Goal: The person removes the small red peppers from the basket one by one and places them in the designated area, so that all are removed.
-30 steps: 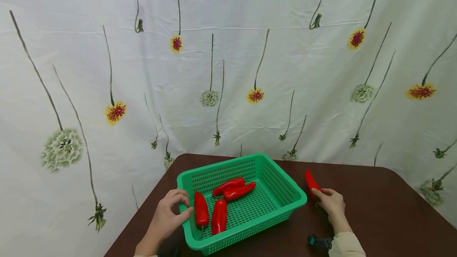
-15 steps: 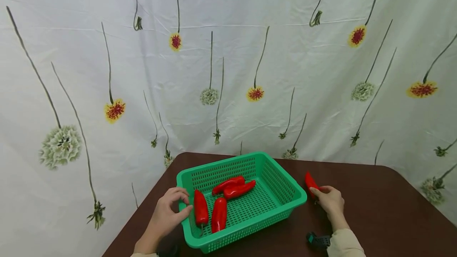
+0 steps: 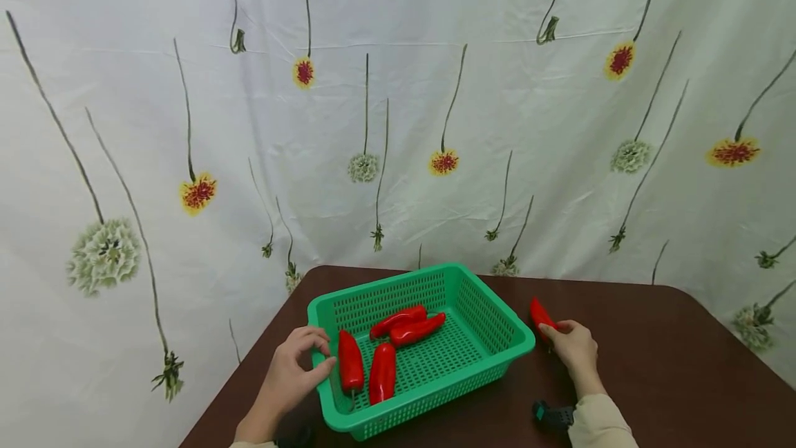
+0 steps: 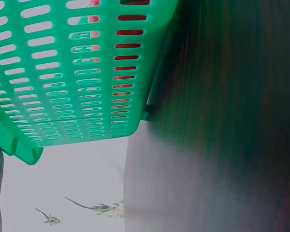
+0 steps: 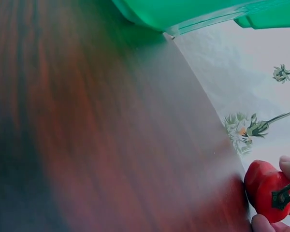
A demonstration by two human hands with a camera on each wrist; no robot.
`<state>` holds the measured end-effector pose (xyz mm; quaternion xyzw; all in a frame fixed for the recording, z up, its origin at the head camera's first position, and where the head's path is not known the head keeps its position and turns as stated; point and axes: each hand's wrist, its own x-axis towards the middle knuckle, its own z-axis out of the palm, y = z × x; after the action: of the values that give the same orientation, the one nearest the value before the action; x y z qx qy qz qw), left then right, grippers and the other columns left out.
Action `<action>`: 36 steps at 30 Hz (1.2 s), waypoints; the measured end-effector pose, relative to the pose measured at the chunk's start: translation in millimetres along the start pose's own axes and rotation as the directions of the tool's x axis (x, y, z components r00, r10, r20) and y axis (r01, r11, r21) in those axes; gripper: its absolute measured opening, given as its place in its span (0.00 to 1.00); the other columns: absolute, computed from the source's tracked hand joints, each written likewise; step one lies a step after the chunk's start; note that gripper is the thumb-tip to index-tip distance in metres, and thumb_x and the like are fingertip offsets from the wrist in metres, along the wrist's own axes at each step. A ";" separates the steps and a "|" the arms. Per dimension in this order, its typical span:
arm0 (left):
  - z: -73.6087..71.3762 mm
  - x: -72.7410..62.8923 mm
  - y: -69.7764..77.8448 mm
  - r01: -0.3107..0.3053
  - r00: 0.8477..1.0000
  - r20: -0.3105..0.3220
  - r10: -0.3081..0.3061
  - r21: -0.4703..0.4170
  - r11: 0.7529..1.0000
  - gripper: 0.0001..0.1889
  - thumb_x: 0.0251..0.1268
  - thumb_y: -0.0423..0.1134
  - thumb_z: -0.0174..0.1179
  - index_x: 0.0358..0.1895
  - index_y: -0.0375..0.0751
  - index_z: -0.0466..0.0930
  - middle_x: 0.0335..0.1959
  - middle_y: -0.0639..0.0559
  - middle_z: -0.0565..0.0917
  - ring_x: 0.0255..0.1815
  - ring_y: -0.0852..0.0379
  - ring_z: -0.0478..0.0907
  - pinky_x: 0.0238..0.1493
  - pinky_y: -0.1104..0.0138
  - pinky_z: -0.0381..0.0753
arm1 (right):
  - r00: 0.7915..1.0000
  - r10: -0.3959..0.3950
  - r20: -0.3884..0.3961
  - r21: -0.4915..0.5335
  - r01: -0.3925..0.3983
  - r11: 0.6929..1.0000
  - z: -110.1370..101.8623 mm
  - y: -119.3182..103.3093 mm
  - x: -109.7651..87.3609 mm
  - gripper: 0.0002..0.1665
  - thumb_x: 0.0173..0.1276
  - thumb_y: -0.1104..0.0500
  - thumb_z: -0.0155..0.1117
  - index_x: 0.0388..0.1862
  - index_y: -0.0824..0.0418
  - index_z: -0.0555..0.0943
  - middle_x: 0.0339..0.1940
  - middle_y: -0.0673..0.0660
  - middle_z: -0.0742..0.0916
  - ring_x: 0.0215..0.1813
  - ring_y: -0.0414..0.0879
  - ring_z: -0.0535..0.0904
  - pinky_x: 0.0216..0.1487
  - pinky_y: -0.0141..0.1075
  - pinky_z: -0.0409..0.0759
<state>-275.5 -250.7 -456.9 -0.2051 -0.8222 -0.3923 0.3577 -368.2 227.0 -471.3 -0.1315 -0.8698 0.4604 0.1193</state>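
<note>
Your right hand (image 3: 573, 348) pinches a red pepper (image 3: 539, 311) just right of the green basket (image 3: 435, 393) (lifted or resting, I can't tell); your left hand (image 3: 292, 370) grips the basket. Picking-up seems in hand; next probably calls for raising the pepper clear.

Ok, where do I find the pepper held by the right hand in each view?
Head: the held pepper is right of centre, in the right hand, beside the green basket.
Left wrist: not visible; red behind the slots looks like other peppers.
Right wrist: lower right corner, stem end facing the camera.
Shared landmark: the green basket, at lower centre, upper left and top right respectively.
</note>
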 end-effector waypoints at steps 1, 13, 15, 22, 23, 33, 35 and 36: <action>-0.2 -0.5 0.0 -0.001 1.000 -0.003 0.001 0.001 1.000 0.19 0.47 0.25 0.74 0.28 0.57 0.78 0.40 0.52 0.84 0.46 0.63 0.75 0.45 0.66 0.80 | 1.000 -0.007 -0.002 -0.008 0.007 1.000 0.3 -0.2 0.3 0.33 0.69 0.48 0.66 0.59 0.74 0.75 0.24 0.58 0.86 0.29 0.49 0.80 0.30 0.36 0.72; -2.3 0.6 -0.6 0.014 1.000 -0.014 -0.014 0.008 1.000 0.18 0.48 0.25 0.73 0.28 0.56 0.78 0.41 0.51 0.84 0.47 0.64 0.75 0.46 0.66 0.80 | 0.999 -0.016 -0.036 -0.074 0.013 0.997 1.3 -7.2 3.9 0.34 0.69 0.46 0.64 0.57 0.75 0.75 0.37 0.70 0.85 0.45 0.65 0.77 0.39 0.47 0.75; -2.2 0.9 0.5 0.019 1.000 -0.008 -0.019 0.008 1.000 0.18 0.49 0.26 0.73 0.28 0.57 0.78 0.41 0.53 0.84 0.47 0.64 0.75 0.47 0.65 0.80 | 0.999 -0.013 -0.042 -0.079 0.010 0.997 1.5 -6.3 3.1 0.34 0.69 0.46 0.63 0.56 0.75 0.75 0.41 0.72 0.84 0.45 0.66 0.77 0.41 0.49 0.76; -1.5 0.3 1.1 0.020 1.000 -0.002 -0.020 0.005 1.000 0.19 0.49 0.26 0.73 0.28 0.57 0.78 0.41 0.54 0.84 0.47 0.64 0.75 0.47 0.65 0.80 | 0.999 -0.022 -0.048 -0.107 0.017 0.994 2.5 -2.4 2.1 0.34 0.69 0.46 0.64 0.55 0.76 0.75 0.48 0.75 0.82 0.45 0.66 0.77 0.40 0.49 0.76; -1.4 -0.1 0.4 0.017 1.000 -0.003 -0.017 0.007 1.000 0.19 0.49 0.25 0.73 0.28 0.57 0.78 0.41 0.54 0.84 0.47 0.64 0.75 0.47 0.65 0.80 | 0.999 -0.022 -0.046 -0.107 0.017 0.994 2.5 -2.2 2.0 0.34 0.69 0.45 0.64 0.55 0.76 0.75 0.48 0.75 0.82 0.45 0.67 0.77 0.41 0.50 0.76; -1.9 1.7 1.6 0.019 1.000 0.001 -0.019 0.001 1.000 0.19 0.49 0.25 0.73 0.28 0.57 0.79 0.41 0.55 0.84 0.47 0.63 0.76 0.48 0.66 0.80 | 1.000 0.005 -0.031 -0.091 -0.008 0.996 1.5 -2.9 1.5 0.37 0.67 0.44 0.65 0.58 0.76 0.73 0.47 0.75 0.82 0.50 0.69 0.75 0.47 0.54 0.77; -1.2 0.8 2.1 0.016 1.000 0.004 -0.016 0.003 1.000 0.18 0.49 0.26 0.74 0.29 0.57 0.79 0.42 0.55 0.84 0.47 0.63 0.76 0.47 0.66 0.80 | 0.999 0.013 -0.036 -0.092 -0.017 0.996 0.8 -1.7 0.5 0.37 0.67 0.44 0.65 0.58 0.76 0.73 0.49 0.75 0.82 0.50 0.69 0.75 0.47 0.54 0.77; -0.7 0.5 2.2 0.015 1.000 0.008 -0.015 0.003 1.000 0.18 0.49 0.26 0.74 0.29 0.57 0.79 0.42 0.55 0.84 0.48 0.63 0.76 0.47 0.65 0.80 | 0.999 0.017 -0.042 -0.093 -0.021 0.995 0.4 -0.8 0.1 0.37 0.67 0.45 0.65 0.57 0.75 0.73 0.50 0.76 0.81 0.50 0.69 0.75 0.47 0.54 0.77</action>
<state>-274.2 -249.8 -455.2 -0.1996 -0.8258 -0.3930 0.3519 -368.5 226.2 -470.9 -0.1547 -0.8864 0.4176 0.1262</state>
